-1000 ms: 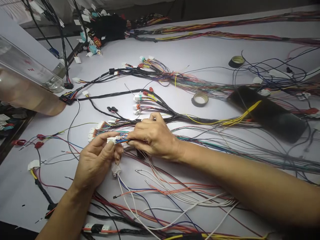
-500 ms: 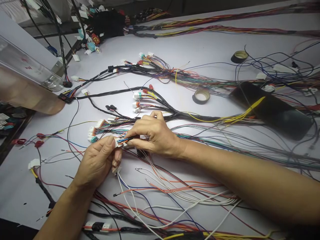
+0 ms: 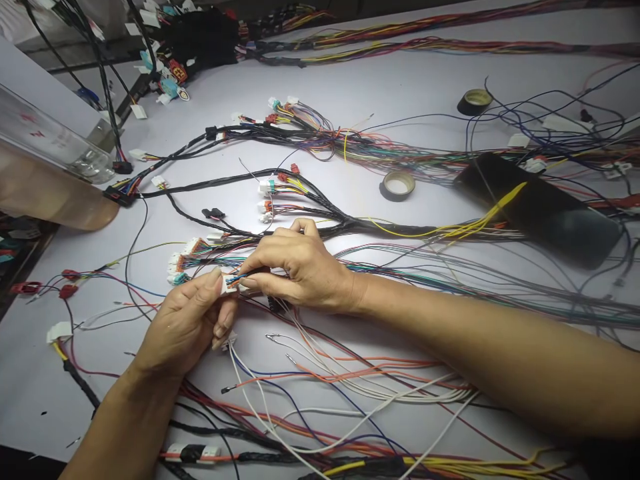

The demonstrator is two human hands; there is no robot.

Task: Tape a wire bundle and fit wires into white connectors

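Between the thumb and fingers of my left hand (image 3: 187, 317) is a small white connector (image 3: 229, 284). Blue, orange and dark wires (image 3: 240, 277) run from it into my right hand (image 3: 297, 270), which pinches them close to the connector's end. Their far ends are hidden under my right hand. Just below my left fingers, a second pale connector (image 3: 229, 341) carries white and blue wires and lies apart from the pinch. White multi-row connectors (image 3: 181, 261) with thin wires rest behind my left hand.
Taped wire harnesses (image 3: 395, 228) stretch across the white table. Two tape rolls (image 3: 397, 185) (image 3: 474, 102) and a dark glossy panel (image 3: 543, 207) lie to the right. Loose orange and white wires (image 3: 350, 377) spread in front. A clear container (image 3: 55, 150) stands at the left.
The whole view has shifted slightly, so things appear a little farther left. Both hands keep the same hold; my right fingers sit about as close to the connector as before.
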